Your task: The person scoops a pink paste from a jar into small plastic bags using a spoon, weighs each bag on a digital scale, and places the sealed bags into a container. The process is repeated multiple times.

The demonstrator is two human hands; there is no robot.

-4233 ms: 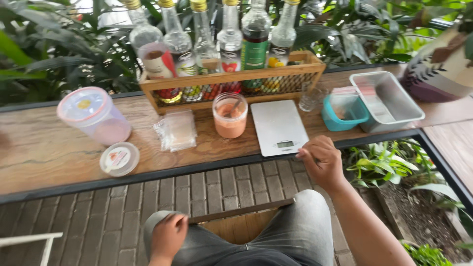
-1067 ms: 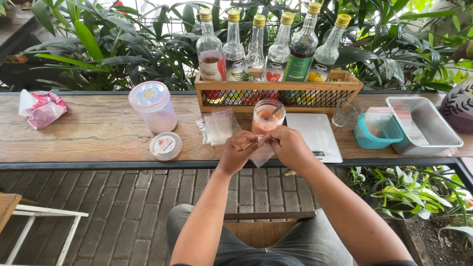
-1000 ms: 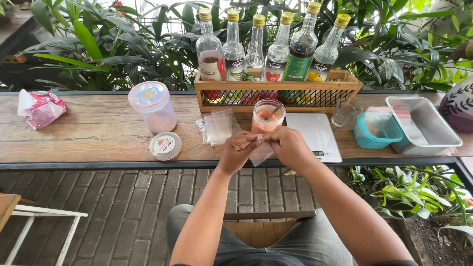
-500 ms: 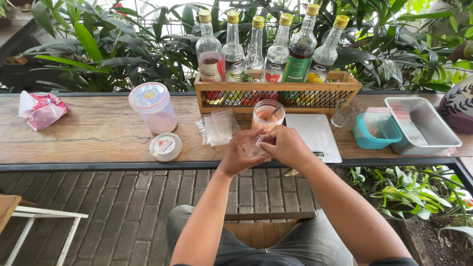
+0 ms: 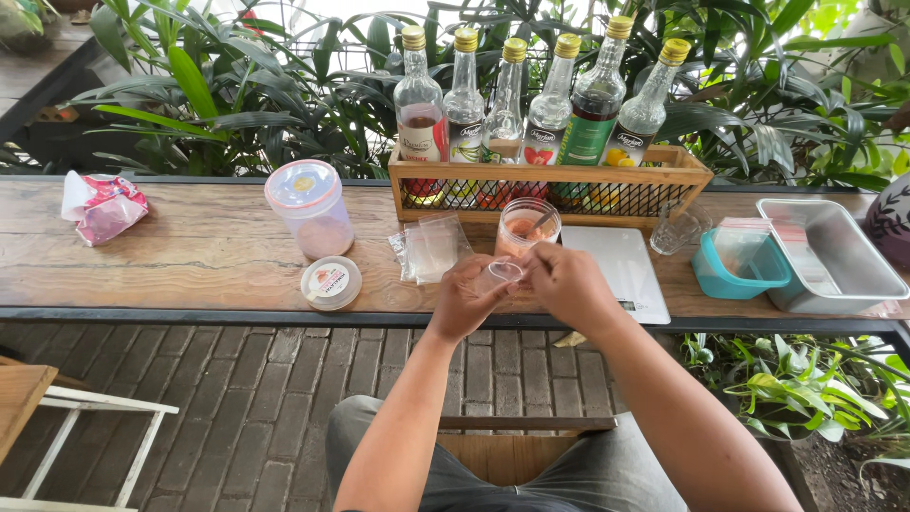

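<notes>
Head view: both hands, left hand (image 5: 462, 305) and right hand (image 5: 567, 284), still pinch the small clear bag (image 5: 500, 276), now opened wider.

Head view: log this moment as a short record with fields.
Left hand: pinches the small clear plastic bag
Right hand: grip on the same bag
Behind hands: clear plastic cup with orange-pink contents
Beside cup: flat white scale, stack of clear bags
Rear: wooden crate of glass bottles
Left: lidded round plastic tub
</notes>
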